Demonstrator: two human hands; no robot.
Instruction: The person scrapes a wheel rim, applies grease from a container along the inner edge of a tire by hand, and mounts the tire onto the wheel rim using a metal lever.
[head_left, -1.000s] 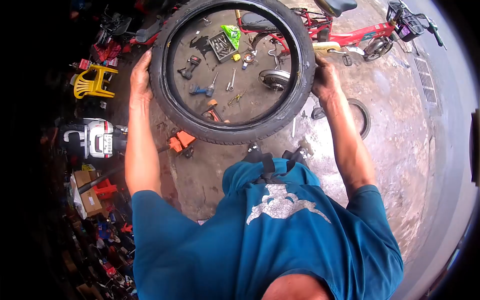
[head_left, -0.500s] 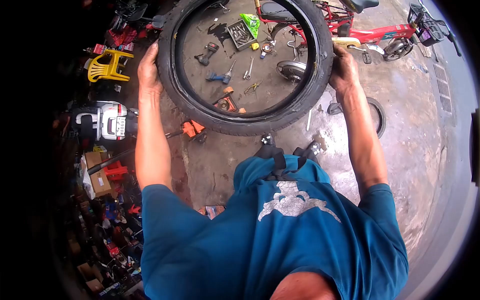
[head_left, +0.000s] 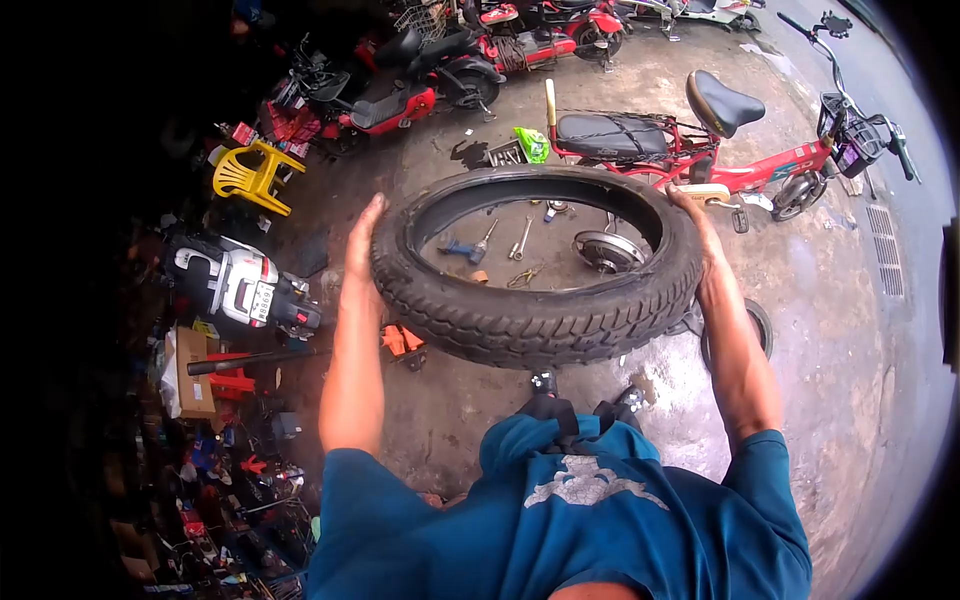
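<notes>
- Head view: black rubber tyre with treaded outer wall [head_left: 530, 315] is held in the air between the two hands, in front of the torso, tilted so that its near tread faces the wearer.
- Work surface: stained grey-brown concrete floor [head_left: 820, 330]. Visible through the tyre opening: blue power tool with a long bit [head_left: 468, 248], silver metal wrench [head_left: 521, 240] and round silver metal wheel hub [head_left: 608, 250].
- Room, right of centre: red-framed bike with black saddle [head_left: 780, 172], standing beyond the tyre.
- Room, left: yellow plastic armchair [head_left: 255, 180]; white scooter with a number plate [head_left: 245, 285] nearer the wearer.
- Left hand [head_left: 366, 240]: partly open, palm side clamped against the left outer edge; finger curl partly hidden.
- Right hand [head_left: 697, 225]: clamped on the opposite edge, fingers extended along it; full grip cannot be told.
- Hand spacing: well apart, separated by the tyre's width.
</notes>
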